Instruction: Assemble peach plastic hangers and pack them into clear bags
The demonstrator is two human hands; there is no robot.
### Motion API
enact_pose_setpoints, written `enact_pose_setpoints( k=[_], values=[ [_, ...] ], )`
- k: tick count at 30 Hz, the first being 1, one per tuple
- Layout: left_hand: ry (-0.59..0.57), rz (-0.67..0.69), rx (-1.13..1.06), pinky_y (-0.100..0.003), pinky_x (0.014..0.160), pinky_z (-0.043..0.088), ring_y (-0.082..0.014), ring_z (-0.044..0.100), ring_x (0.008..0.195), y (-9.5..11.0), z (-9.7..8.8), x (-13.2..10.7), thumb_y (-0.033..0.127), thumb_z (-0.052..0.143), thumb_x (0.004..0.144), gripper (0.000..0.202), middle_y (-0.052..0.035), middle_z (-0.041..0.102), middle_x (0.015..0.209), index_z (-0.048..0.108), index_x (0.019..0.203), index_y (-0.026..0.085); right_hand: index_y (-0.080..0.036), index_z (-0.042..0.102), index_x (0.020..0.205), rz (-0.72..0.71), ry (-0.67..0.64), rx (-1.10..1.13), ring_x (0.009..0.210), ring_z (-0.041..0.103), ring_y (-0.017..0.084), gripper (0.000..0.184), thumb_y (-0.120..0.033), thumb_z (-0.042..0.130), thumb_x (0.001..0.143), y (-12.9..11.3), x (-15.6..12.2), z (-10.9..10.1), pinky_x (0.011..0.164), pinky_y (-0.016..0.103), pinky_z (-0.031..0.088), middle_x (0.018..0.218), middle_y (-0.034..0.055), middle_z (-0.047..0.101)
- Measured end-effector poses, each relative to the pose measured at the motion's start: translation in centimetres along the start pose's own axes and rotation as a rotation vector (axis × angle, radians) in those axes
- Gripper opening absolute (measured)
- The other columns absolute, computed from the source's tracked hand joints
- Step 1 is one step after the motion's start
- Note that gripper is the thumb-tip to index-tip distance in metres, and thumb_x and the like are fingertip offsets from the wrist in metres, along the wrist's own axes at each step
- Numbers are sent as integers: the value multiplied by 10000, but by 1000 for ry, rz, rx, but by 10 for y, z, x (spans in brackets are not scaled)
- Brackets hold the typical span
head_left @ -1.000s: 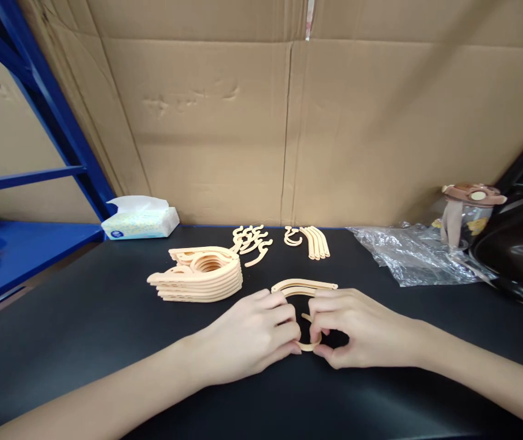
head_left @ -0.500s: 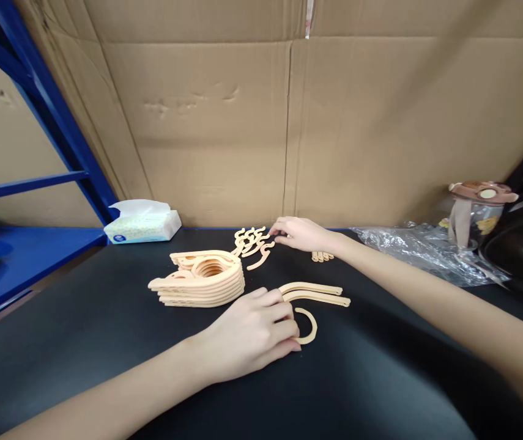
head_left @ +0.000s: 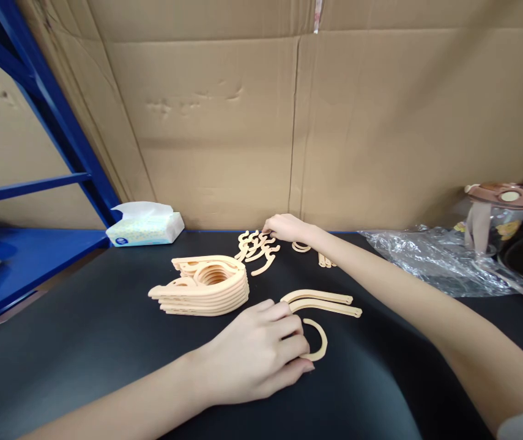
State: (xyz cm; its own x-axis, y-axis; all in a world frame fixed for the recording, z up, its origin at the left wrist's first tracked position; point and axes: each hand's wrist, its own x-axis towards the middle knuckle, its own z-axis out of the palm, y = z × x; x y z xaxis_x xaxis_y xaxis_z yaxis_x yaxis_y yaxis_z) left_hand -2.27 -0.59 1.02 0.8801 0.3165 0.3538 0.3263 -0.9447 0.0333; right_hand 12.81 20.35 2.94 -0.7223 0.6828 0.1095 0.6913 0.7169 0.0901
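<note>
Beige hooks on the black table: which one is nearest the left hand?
The C-shaped hook with one end hidden by the left hand; the other hooks lie farther back, nearer the right hand.

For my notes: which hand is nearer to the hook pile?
Right. The right hand is at the back right of the hook pile; the left hand is nearer the camera, apart from it.

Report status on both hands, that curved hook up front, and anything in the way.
Left hand on the curved hook. Right hand at the far pile of small pieces, grip unclear. Nothing visibly blocking either hand.
</note>
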Motion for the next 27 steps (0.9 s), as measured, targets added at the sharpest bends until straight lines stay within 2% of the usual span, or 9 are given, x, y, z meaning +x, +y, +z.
enact_pose_setpoints(
  k=[7, 10, 14, 20, 27],
  values=[
    [-2, 6, -8, -291, 672, 360, -168, 525, 787, 0, 0, 1, 255, 466, 962, 179, -24, 633, 805, 616, 899, 179, -158, 564, 1173, 1, 31, -13, 988, 606, 207, 309, -323, 560, 911, 2, -3, -4, 829, 415, 517, 1171, 85, 593],
    [-1, 14, 0, -295, 682, 368, -171, 521, 787, -1, 1, 1, 249, 470, 958, 174, -26, 633, 812, 622, 914, 177, -116, 647, 1035, 6, 84, -1, 954, 616, 213, 194, -211, 541, 904, 3, -10, -12, 798, 344, 481, 1047, 106, 650],
    [-2, 19, 4, -293, 684, 379, -170, 524, 789, -1, 1, 1, 253, 460, 963, 186, -29, 624, 802, 621, 910, 177, -143, 684, 967, -21, 137, 44, 888, 617, 184, 194, -139, 524, 857, -4, -28, -24, 703, 271, 409, 999, 82, 677],
    [-6, 29, 7, -285, 693, 388, -171, 531, 794, -1, 1, 1, 240, 463, 963, 184, -29, 625, 804, 624, 908, 171, -180, 691, 872, -99, 99, 103, 788, 597, 153, 151, -131, 567, 799, -22, -54, -26, 634, 254, 350, 887, 41, 680],
    [-1, 25, 21, -286, 697, 392, -173, 531, 789, -1, 1, 1, 228, 451, 963, 188, -33, 622, 797, 628, 926, 177, -177, 686, 817, -127, 51, 145, 731, 584, 148, 150, -82, 582, 768, -25, -53, -19, 610, 256, 330, 821, 36, 668]
  ],
)
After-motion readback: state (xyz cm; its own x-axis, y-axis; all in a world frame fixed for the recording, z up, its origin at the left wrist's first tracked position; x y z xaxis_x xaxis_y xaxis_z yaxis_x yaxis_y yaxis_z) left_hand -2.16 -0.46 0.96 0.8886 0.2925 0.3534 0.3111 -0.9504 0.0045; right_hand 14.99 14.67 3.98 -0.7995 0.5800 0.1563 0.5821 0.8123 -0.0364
